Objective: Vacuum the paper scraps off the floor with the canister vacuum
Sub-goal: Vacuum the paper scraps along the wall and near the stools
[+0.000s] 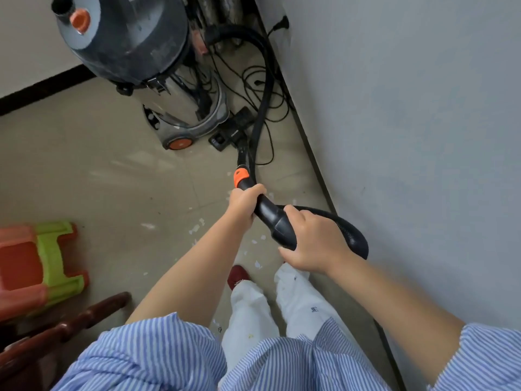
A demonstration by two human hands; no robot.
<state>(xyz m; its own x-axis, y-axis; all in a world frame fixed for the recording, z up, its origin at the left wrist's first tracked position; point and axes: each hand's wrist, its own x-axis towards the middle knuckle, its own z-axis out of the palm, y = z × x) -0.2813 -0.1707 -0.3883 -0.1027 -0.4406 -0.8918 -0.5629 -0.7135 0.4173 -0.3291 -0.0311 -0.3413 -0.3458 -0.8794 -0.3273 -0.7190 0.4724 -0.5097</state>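
The canister vacuum (pixel 141 60), steel with a dark lid and orange wheel, stands on the floor ahead. Its black wand (pixel 270 214) carries an orange collar (pixel 241 177) and ends in a black floor nozzle (pixel 234 131) beside the canister's base. My left hand (pixel 244 203) grips the wand just below the orange collar. My right hand (pixel 313 244) grips the black handle where the ribbed hose (pixel 349 232) bends away. Several white paper scraps (pixel 197 228) lie scattered on the beige floor between the nozzle and my feet.
A grey wall (pixel 408 136) runs along the right, with loose black cables (pixel 265 88) on the floor at its foot. Orange and green plastic stools (pixel 42 258) lie at the left, and a dark wooden chair (pixel 64 328) is at the lower left.
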